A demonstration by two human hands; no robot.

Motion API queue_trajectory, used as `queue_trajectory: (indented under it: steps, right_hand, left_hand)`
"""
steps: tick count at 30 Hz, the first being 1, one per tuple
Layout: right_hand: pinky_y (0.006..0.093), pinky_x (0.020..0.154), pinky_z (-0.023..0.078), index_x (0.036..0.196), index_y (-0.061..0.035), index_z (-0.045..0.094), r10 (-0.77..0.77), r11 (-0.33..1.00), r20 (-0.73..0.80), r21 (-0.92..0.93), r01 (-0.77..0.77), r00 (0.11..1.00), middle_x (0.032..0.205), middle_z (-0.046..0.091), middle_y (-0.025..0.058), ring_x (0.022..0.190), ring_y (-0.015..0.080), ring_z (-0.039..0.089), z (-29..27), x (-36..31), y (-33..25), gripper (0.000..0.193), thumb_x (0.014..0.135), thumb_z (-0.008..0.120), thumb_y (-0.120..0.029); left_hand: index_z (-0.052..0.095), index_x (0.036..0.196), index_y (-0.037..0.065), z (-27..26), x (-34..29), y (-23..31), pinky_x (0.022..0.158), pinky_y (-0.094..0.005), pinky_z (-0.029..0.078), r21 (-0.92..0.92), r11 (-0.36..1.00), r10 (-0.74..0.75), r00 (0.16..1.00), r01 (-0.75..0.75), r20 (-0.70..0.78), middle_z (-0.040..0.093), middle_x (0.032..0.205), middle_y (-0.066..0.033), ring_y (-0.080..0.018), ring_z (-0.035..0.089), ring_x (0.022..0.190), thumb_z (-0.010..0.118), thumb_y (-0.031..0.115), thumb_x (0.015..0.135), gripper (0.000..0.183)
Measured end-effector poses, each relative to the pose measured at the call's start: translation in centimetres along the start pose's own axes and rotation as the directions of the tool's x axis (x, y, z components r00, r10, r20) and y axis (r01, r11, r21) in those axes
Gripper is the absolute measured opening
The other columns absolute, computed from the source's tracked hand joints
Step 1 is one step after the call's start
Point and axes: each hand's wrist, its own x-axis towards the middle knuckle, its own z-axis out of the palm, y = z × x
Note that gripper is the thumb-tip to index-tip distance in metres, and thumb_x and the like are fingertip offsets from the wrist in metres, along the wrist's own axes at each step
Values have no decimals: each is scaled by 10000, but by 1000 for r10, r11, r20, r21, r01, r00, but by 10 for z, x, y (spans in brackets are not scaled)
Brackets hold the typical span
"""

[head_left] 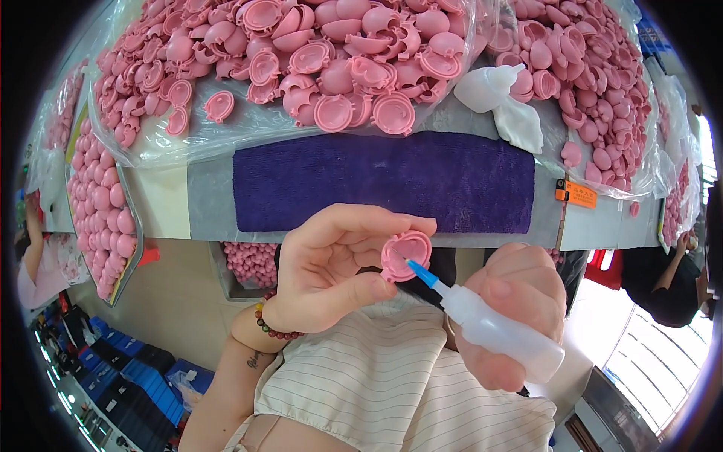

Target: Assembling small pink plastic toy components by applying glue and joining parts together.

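Observation:
Between the thumb and fingers of my left hand (331, 264) is a small round pink plastic half-shell (407, 255), its hollow side toward me. My right hand (516, 313) is wrapped round a translucent white squeeze bottle (504, 331) with a blue needle tip (422, 273). The thin needle points into the hollow of the shell; whether it touches the plastic I cannot tell. Both hands are in front of the table's near edge, close to a dark purple cloth (384, 181) lying flat on the table.
Pink shells are heaped on clear plastic sheeting (143, 154) along the table's far side. A second white bottle (486, 87) lies beside a crumpled white tissue (518, 124). At the left stands a tray of pink balls (102, 218). An orange tag (580, 194) sits at the right.

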Motion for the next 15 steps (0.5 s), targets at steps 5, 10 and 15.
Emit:
queue_trajectory:
  steps: [5, 10, 15]
  right_hand:
    - [235, 349, 218, 880, 64, 530, -15, 1000, -86, 5, 15, 996, 567, 403, 41, 445, 129, 350, 0, -1, 2, 632, 813, 343, -536]
    - [234, 337, 211, 873, 63, 537, -33, 999, -53, -42, 31, 998, 554, 392, 33, 442, 127, 350, 1, 0, 5, 626, 822, 329, -525]
    - [236, 337, 215, 873, 62, 538, -18, 999, -59, -47, 15, 998, 557, 394, 34, 440, 127, 349, 2, -1, 2, 619, 827, 325, -517]
  left_hand:
    - [401, 1065, -20, -1, 0, 2, 759, -343, 485, 37, 999, 17, 1000, -17, 9, 457, 1079, -285, -261, 565, 890, 663, 46, 682, 469]
    - [436, 1032, -30, -2, 0, 3, 744, -344, 486, 171, 982, 77, 997, -78, 15, 468, 1061, -285, -275, 570, 867, 672, 27, 663, 442]
    - [514, 1002, -67, 3, -3, 7, 772, -291, 459, 385, 910, 171, 985, -153, -13, 510, 1070, -215, -222, 547, 935, 638, -72, 642, 381]
